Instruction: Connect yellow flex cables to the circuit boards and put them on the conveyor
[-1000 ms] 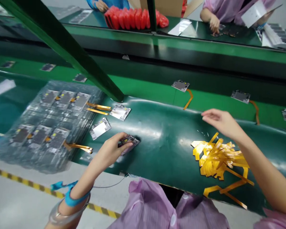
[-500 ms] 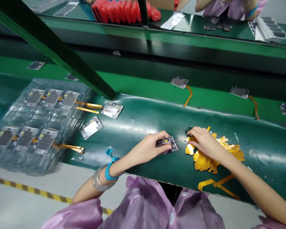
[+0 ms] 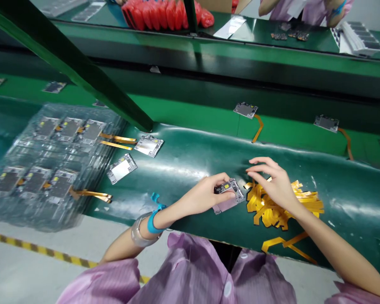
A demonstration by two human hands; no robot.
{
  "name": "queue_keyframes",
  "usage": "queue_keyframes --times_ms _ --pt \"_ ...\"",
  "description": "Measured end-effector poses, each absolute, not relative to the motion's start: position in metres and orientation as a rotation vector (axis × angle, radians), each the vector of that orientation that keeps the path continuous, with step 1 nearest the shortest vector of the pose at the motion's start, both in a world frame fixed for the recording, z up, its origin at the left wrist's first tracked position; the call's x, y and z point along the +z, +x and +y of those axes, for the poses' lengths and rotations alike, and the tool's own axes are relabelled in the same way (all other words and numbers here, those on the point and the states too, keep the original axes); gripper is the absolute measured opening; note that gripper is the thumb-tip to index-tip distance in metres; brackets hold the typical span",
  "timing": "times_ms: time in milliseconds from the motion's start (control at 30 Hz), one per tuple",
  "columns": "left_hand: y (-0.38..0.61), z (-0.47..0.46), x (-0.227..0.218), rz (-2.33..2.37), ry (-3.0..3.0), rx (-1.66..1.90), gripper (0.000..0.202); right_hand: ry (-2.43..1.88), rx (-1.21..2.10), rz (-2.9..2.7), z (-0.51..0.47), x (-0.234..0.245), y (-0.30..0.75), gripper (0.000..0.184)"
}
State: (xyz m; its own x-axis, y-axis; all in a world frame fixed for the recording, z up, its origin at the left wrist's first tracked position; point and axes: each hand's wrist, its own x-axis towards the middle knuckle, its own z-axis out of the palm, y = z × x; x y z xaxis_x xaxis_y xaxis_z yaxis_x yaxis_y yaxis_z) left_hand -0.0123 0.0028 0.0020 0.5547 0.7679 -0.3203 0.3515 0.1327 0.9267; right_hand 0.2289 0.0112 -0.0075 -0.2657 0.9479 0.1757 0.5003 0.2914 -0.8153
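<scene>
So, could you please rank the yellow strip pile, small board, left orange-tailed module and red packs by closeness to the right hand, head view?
1. yellow strip pile, under the right hand.
2. small board, just left, in the left hand.
3. left orange-tailed module, beyond, on the conveyor.
4. red packs, far back left.

Clear passage: bare green mat beyond and left of the left hand gripping its module. Obstructions — heap of yellow strips just right of the grip, right hand over it; two loose boards well left; stacked clear trays farther left; slanted green beam above those.
</scene>
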Motion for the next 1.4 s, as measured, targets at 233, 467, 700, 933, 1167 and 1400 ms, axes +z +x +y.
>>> queue_keyframes --times_ms 233,467,700,933,1167,1400 --pt "0.001 -0.016 0.025 1.102 1.367 0.53 0.026 -1.351 1.118 -1.574 -0.042 0.019 0.215 0.012" --pt "0.008 -0.034 0.031 1.205 1.553 0.589 0.023 -1.55 1.209 -1.477 -0.053 0.017 0.212 0.012" --pt "0.012 -0.039 0.031 1.205 1.62 0.625 0.019 -1.555 1.172 -1.417 -0.053 0.023 0.212 0.013" --pt "0.012 -0.027 0.026 1.103 1.373 0.538 0.021 -1.523 1.087 -1.697 -0.06 0.024 0.222 0.006" --pt "0.01 -0.006 0.024 0.948 1.151 0.4 0.032 -1.432 1.724 -1.366 -0.063 0.035 0.24 0.018" --pt "0.009 -0.008 0.032 0.9 1.253 0.267 0.023 -1.419 1.905 -1.22 -0.057 0.04 0.234 0.03"
